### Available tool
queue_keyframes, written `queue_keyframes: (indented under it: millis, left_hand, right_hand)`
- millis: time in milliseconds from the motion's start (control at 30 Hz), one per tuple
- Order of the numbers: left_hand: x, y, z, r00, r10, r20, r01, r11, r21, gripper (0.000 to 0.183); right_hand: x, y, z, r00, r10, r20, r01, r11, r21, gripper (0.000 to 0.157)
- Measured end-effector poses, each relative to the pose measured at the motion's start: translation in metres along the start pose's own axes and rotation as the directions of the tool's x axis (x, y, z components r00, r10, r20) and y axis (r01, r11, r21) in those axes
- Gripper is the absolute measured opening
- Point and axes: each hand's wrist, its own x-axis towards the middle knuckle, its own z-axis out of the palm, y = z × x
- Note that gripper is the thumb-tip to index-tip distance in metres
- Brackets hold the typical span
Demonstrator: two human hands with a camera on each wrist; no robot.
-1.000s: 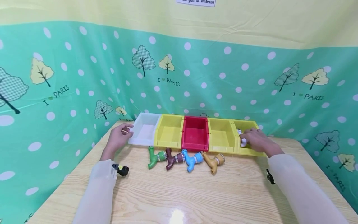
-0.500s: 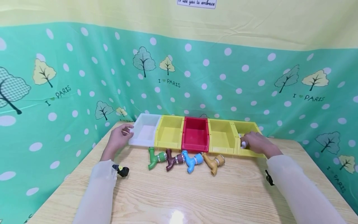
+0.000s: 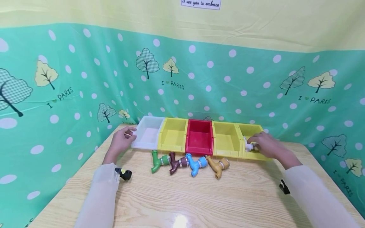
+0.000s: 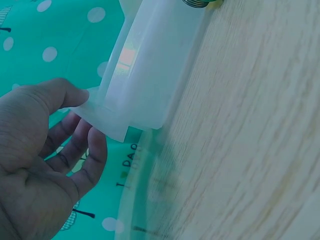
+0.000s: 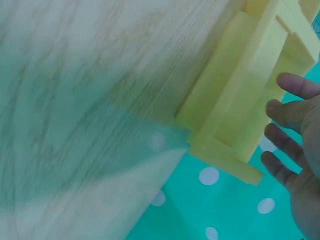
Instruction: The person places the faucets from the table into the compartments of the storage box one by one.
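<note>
In the head view, my left hand (image 3: 122, 139) is at the left side of the white bin (image 3: 147, 139). The left wrist view shows its thumb (image 4: 75, 96) on the bin's rim and curled fingers beneath, pinching it. My right hand (image 3: 266, 145) reaches over the rightmost yellow bin (image 3: 251, 128), fingers loosely bent and spread. A white faucet (image 3: 248, 146) lies in that bin beside the fingertips, partly hidden by the hand. Nothing lies between the right fingers (image 5: 285, 112) in the right wrist view, where the faucet is out of sight.
Between the end bins stand a yellow bin (image 3: 173, 134), a red bin (image 3: 199, 137) and another yellow bin (image 3: 226, 137). In front lie a green faucet (image 3: 158, 161), a brown one (image 3: 177, 163), a blue faucet (image 3: 195, 164) and an orange-brown faucet (image 3: 218, 166) on the wooden table (image 3: 199, 199).
My right hand has drawn back slightly to the right and come off the white faucet, which now shows more in the rightmost bin. The left hand stays on the white bin.
</note>
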Motion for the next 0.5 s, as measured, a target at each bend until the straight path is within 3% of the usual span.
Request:
queue_keyframes:
  millis: [333, 500]
  left_hand:
    - [0.001, 0.000, 0.000, 1.000, -0.027, 0.003, 0.027, 1.000, -0.002, 0.032]
    - [0.002, 0.000, 0.000, 0.999, -0.033, 0.011, 0.033, 0.999, -0.003, 0.033]
  right_hand:
    - [-0.009, -0.017, -0.013, 0.995, -0.077, -0.071, 0.069, 0.991, -0.113, 0.026]
    - [-0.007, -0.036, -0.021, 0.991, -0.126, -0.051, 0.118, 0.982, -0.145, 0.026]
